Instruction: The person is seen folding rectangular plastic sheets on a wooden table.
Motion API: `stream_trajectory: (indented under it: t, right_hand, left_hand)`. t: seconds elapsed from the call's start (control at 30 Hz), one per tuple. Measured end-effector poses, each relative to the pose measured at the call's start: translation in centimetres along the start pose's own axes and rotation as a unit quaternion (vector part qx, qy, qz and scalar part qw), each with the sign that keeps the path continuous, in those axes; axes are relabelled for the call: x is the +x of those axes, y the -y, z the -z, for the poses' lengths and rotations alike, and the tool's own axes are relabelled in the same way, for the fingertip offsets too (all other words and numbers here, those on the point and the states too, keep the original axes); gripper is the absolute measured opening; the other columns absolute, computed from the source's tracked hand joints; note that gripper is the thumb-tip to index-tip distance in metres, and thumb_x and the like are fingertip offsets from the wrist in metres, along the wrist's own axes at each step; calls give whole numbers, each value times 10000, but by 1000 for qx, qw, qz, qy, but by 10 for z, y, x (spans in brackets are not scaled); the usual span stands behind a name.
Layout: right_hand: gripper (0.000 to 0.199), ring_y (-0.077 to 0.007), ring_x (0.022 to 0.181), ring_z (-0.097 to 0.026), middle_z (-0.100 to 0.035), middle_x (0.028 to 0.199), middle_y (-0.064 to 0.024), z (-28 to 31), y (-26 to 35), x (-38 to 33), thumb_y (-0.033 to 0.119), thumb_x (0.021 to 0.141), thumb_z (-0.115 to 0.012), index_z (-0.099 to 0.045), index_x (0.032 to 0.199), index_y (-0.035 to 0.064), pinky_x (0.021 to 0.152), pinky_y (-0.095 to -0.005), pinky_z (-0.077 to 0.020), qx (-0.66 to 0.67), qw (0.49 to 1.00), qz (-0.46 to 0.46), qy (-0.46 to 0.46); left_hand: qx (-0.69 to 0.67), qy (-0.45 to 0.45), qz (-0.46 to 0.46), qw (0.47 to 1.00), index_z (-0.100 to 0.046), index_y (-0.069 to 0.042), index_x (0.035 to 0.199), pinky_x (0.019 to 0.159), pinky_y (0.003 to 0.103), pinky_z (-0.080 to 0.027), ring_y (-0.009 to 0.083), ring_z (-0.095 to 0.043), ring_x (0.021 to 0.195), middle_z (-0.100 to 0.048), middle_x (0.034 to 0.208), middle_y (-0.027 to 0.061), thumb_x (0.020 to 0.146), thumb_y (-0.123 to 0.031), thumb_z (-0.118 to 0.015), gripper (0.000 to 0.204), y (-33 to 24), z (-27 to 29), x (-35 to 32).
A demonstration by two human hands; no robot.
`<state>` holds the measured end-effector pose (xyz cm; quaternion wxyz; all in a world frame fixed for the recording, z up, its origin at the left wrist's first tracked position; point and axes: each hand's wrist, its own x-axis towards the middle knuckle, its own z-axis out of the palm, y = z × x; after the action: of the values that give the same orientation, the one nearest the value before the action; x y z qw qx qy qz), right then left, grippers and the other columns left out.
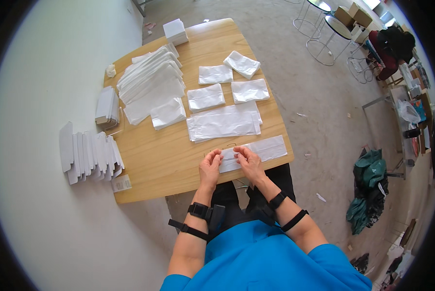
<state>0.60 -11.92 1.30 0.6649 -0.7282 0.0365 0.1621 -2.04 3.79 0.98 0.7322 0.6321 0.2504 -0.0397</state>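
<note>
Near the table's front edge, a long flat white bag (268, 149) lies under and between my hands. My left hand (209, 169) is at its left end, thumb and fingertips curled together. My right hand (250, 165) is over its middle in a similar pinch. Whatever is between the fingertips is too small or hidden to make out. Just beyond the hands lies a stack of long white bags (224, 124). Behind it are several folded white bundles, one of them a near-left bundle (206, 97).
A fanned pile of white sheets (149, 82) covers the table's left side. White box stacks stand at the far edge (175, 32) and left edge (107, 105). Flat white cartons (92, 154) lean by the wall. Stools (338, 27) and green bags (369, 169) are on the floor to the right.
</note>
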Motion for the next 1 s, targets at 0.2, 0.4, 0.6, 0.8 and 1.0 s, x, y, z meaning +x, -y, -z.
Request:
stream_trajectory:
  t: [0.2,0.4,0.6,0.8,1.0]
  right_hand:
    - [263,-192,1017,-621,-645,1082,-114,17,5,-17,7,935,-465,-568,1175,-24,879,-283,-489,-24,996,48,-68]
    - [207,-236,1066,-616,-637,1143,-151,6,-6,-50,-10,905,-506,-609,1085,-9,910,-309,-473,-70,986,149,11]
    - [224,-197,1074,-605,-638,1158,-140,50,-28,-42,5,931,-478,-607,1111,-30,934,-298,-470,45,975,57,-210]
    - [339,-188,1112,-578,-563,1239,-121,25,-6,-48,-6,949,-435,-488,1283,-29,959,-299,-472,185,982,29,16]
    - [410,-225,1114,-580,-551,1247,-160,20,-20,-18,32,946,-477,-400,1344,-28,924,-307,-491,325,934,-144,-42]
  left_hand:
    - [-97,-30,51,993,-602,-6,1129,787,222,-494,112,-623,916,-656,1054,64,969,-128,-517,219,6,0,-4]
    - [-117,27,53,991,-597,-18,1129,834,248,-508,129,-624,961,-644,1092,73,979,-145,-510,215,21,-3,-13]
    - [-87,29,54,994,-612,-2,1109,840,223,-489,132,-625,976,-646,1082,67,970,-111,-518,200,24,-5,-10]
    - [-105,35,60,992,-608,-8,1118,849,242,-500,147,-626,994,-640,1103,75,969,-109,-518,201,27,3,-10]
    - [-203,39,100,973,-546,-22,1156,873,280,-516,189,-623,1035,-631,1127,120,974,-103,-494,206,19,14,-5]
